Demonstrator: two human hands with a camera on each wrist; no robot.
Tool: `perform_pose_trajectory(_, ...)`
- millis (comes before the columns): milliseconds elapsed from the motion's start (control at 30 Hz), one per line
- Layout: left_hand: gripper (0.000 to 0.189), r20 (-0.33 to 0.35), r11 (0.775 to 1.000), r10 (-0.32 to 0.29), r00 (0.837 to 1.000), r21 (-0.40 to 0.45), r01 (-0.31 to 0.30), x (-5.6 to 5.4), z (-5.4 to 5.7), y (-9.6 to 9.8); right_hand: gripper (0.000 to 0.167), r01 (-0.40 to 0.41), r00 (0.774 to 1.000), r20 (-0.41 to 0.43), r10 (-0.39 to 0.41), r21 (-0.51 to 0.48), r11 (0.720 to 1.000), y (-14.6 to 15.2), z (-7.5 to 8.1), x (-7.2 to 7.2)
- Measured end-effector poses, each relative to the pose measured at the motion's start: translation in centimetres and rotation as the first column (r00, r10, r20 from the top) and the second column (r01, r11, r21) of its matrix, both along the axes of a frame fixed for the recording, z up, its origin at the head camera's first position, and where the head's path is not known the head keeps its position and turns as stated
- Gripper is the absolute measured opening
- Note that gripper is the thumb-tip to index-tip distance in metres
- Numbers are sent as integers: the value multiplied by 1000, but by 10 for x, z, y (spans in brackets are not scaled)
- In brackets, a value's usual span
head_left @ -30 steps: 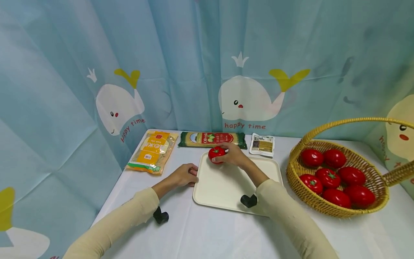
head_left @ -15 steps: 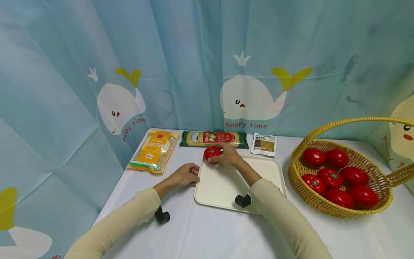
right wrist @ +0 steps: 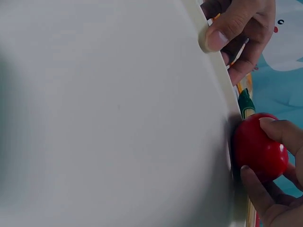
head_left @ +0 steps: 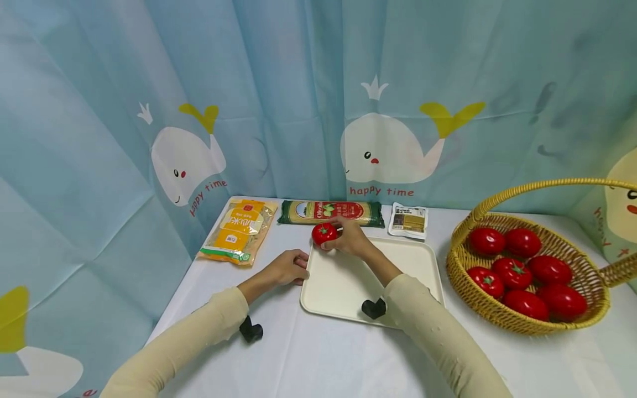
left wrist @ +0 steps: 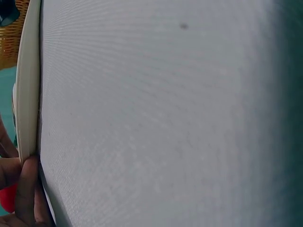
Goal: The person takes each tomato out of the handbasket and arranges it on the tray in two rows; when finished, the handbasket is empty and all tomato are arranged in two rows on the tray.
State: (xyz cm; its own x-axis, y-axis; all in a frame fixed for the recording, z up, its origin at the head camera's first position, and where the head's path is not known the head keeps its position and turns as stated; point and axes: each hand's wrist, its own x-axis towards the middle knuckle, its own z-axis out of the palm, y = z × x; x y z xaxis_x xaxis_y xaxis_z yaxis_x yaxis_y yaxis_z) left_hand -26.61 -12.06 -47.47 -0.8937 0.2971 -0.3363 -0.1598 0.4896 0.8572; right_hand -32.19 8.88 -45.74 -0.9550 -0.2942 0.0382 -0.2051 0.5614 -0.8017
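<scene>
A cream rectangular tray (head_left: 333, 290) lies on the white table. My left hand (head_left: 286, 268) pinches its left edge, with the thumb (right wrist: 218, 39) on the rim and fingers curled at the outer side in the right wrist view. At the far left corner of the tray, my right hand (head_left: 354, 241) holds a red tomato (head_left: 322, 234) with a green stem top. The right wrist view shows this tomato (right wrist: 259, 150) between thumb and fingers, against the tray's rim; whether it bears its full weight on the tray cannot be told.
A handled wicker basket (head_left: 460, 287) with several red tomatoes stands on the right. Behind the tray lie a spaghetti pack (head_left: 301, 213) and a small white sachet (head_left: 408, 221). An orange-and-clear food bag (head_left: 236, 235) lies far left. A whale-printed curtain (head_left: 298, 110) encloses the table.
My right hand has moved the tomato a little left, to the tray's far left corner. My left hand keeps its hold on the tray's edge. The head view has shifted slightly.
</scene>
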Motion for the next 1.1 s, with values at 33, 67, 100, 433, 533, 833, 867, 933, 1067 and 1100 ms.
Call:
perform_pose_trajectory(33,45,1,1000,0,1000,1,0,0,0,0,65,2,1000,-1,-2,6,1000,0,0,0)
perform_pose_trajectory(67,45,2,1000,0,1000,1,0,0,0,0,65,1,1000,-1,-1,8,1000,0,0,-1)
perform_pose_trajectory(100,45,3,1000,0,1000,2,0,0,0,0,66,3,1000,5,-3,7,1000,1,-1,-1)
perform_pose_trajectory(433,45,-2,1000,-5,1000,8,5,1,0,1,67,-16,1000,14,16,9,1000,0,1,-1)
perform_pose_trajectory(533,45,-1,1000,-5,1000,0,5,0,0,0,66,-16,1000,16,15,6,1000,0,2,-1)
perform_pose_trajectory(833,45,8,1000,-3,1000,12,3,-2,-1,0,68,-23,999,32,22,12,1000,2,1,-2)
perform_pose_trajectory(867,45,9,1000,-1,1000,12,1,-2,-1,0,69,-23,999,34,22,14,1000,2,1,-2)
perform_pose_trajectory(933,45,7,1000,-1,1000,11,1,-2,-1,1,69,-24,999,35,23,17,1000,3,1,-3)
perform_pose_trajectory(1067,44,6,1000,4,1000,10,-4,-1,-1,1,70,-25,999,47,24,11,1000,5,2,-3)
perform_pose_trajectory(1100,44,6,1000,6,1000,10,-6,-1,-1,1,70,-28,998,48,27,9,1000,6,3,-3)
